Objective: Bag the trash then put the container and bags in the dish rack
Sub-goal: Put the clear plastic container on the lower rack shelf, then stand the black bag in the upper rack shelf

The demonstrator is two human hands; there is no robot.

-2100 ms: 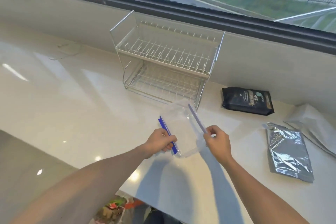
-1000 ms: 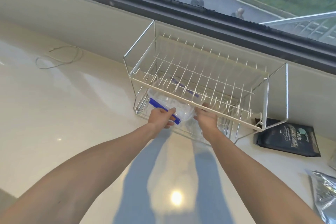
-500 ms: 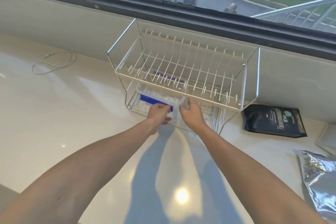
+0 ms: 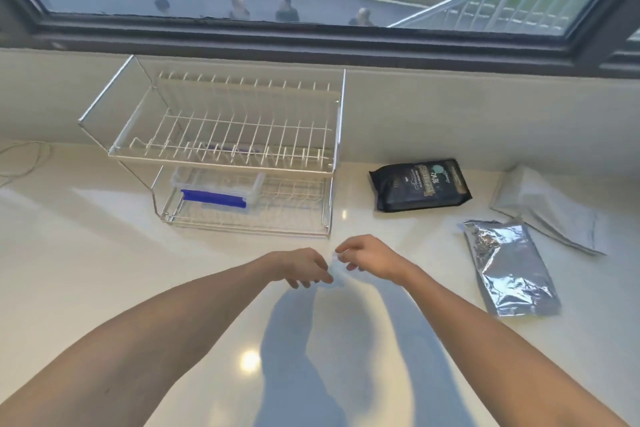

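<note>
A clear plastic container with blue clip strips lies on the lower shelf of the white wire dish rack, toward its left side. The rack's upper shelf holds nothing. My left hand and my right hand hover over the counter in front of the rack, close together, fingers loosely curled and apart, holding nothing. To the right lie a black bag, a crinkled silver foil bag and a flat pale grey bag.
The white counter runs along a low wall under a wide window. A thin cord lies at the far left. Several people stand outside beyond the glass.
Both hands slid the container onto the rack's lower shelf, let go of it and drew back toward me. The container now rests alone in the rack.
</note>
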